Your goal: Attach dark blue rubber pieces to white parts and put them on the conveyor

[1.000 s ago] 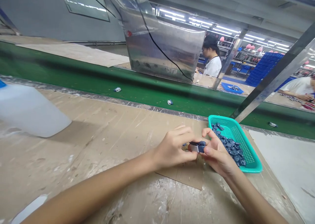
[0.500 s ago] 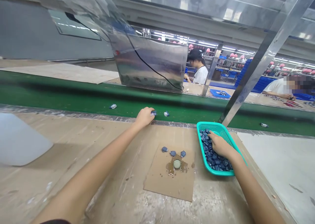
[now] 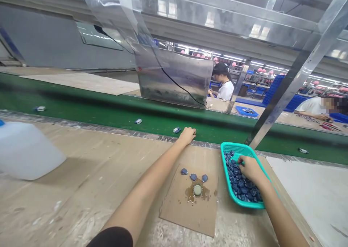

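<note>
Green conveyor belt point(image 3: 81, 113) behind teal basket point(image 3: 246, 204)

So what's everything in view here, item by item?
Plastic basket: one, teal, on the workbench, right of centre
Basket parts: many, dark blue, inside the basket
Cardboard sheet: one, brown, on the workbench
Cardboard parts: three, dark blue, on the cardboard
Round disc: one, pale, on a brown stain on the cardboard
Plastic jug: one, translucent white, far left of the workbench
Conveyor belt: one, green, behind the workbench
Belt parts: four, white and blue, on the belt
Co-workers: two, beyond the belt
Left hand: one, on the workbench's far edge
Right hand: one, in the basket
</note>
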Available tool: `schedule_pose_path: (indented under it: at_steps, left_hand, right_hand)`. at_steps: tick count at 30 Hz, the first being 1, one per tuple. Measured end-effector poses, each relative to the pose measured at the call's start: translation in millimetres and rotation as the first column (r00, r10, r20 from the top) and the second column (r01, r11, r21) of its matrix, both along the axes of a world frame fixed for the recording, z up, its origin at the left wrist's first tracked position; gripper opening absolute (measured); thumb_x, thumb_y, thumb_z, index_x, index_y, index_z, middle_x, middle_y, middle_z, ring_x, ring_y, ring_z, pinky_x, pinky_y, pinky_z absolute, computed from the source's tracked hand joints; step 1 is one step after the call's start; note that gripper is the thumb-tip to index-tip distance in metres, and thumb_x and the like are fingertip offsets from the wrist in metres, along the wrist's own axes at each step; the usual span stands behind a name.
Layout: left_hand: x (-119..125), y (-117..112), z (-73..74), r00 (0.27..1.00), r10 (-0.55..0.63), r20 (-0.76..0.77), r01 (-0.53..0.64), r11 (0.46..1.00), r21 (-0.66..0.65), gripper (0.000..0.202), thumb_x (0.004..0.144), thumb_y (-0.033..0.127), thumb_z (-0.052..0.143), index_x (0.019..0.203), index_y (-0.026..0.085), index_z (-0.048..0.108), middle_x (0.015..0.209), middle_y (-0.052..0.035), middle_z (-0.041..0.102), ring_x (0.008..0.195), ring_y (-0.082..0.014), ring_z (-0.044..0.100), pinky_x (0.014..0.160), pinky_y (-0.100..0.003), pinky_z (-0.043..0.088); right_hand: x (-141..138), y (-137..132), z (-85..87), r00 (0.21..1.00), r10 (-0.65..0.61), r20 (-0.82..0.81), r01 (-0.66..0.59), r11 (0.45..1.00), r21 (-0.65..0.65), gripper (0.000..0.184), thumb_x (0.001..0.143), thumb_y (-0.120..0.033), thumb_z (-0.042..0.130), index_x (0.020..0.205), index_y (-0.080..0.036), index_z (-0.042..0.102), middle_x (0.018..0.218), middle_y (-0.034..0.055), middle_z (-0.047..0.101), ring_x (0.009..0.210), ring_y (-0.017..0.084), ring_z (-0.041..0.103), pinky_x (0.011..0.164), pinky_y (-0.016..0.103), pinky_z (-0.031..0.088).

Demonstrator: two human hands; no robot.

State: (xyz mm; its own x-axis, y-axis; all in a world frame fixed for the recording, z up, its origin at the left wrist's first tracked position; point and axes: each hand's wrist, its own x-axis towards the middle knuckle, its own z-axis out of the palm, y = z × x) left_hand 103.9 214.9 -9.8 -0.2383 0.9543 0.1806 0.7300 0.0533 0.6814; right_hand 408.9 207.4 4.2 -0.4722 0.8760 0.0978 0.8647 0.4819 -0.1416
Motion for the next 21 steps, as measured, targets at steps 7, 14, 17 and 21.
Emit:
schedule_pose_path:
  at_steps: [7, 14, 17, 21]
  left_hand:
    - [3.8, -41.7, 15.8, 0.752, -0.055, 0.657, -0.007, 0.996, 0.091, 0.008, 0.080, 0.012, 0.051, 0.088, 0.014, 0.049, 0.089, -0.0055, 0.060, 0.086, -0.0118, 0.060, 0.084, -0.031, 0.047]
    - [10.7, -88.4, 36.9, 0.322, -0.106, 0.941, 0.020, 0.994, 0.105, 0.009, 0.080, 0.007, 0.049, 0.086, 0.013, 0.052, 0.081, -0.0033, 0.060, 0.080, -0.0096, 0.062, 0.082, -0.024, 0.049]
    - [10.4, -90.3, 38.6, 0.223, -0.085, 0.971, 0.001, 0.996, 0.087, 0.012, 0.078, 0.006, 0.053, 0.088, 0.013, 0.054, 0.080, -0.0034, 0.061, 0.075, -0.0103, 0.062, 0.073, -0.022, 0.051]
    - [12.8, -91.5, 36.9, 0.192, -0.050, 0.980, 0.034, 0.998, 0.044, 0.011, 0.075, 0.001, 0.053, 0.083, 0.009, 0.057, 0.077, -0.0060, 0.061, 0.064, -0.0068, 0.059, 0.059, -0.016, 0.047]
  right_hand:
    - [5.1, 1.4, 1.1, 0.978, -0.013, -0.207, 0.018, 1.000, 0.022, 0.030, 0.059, 0.000, 0.055, 0.082, -0.018, 0.062, 0.062, 0.0016, 0.058, 0.063, 0.022, 0.057, 0.059, 0.028, 0.041]
    - [-9.3, -18.8, 19.0, 0.833, 0.066, -0.549, -0.089, 0.996, -0.016, 0.017, 0.078, -0.022, 0.047, 0.082, -0.019, 0.063, 0.085, 0.0082, 0.065, 0.080, 0.025, 0.061, 0.070, 0.035, 0.050]
    - [-21.6, -35.4, 28.5, 0.714, 0.064, -0.697, -0.216, 0.967, -0.133, 0.023, 0.078, -0.036, 0.052, 0.089, -0.020, 0.063, 0.086, 0.0067, 0.066, 0.082, 0.024, 0.063, 0.072, 0.035, 0.052]
    - [-39.8, -60.5, 32.8, 0.527, -0.067, -0.847, -0.433, 0.836, -0.335, 0.021, 0.068, -0.035, 0.066, 0.081, -0.018, 0.062, 0.076, 0.0044, 0.064, 0.071, 0.022, 0.062, 0.069, 0.035, 0.050]
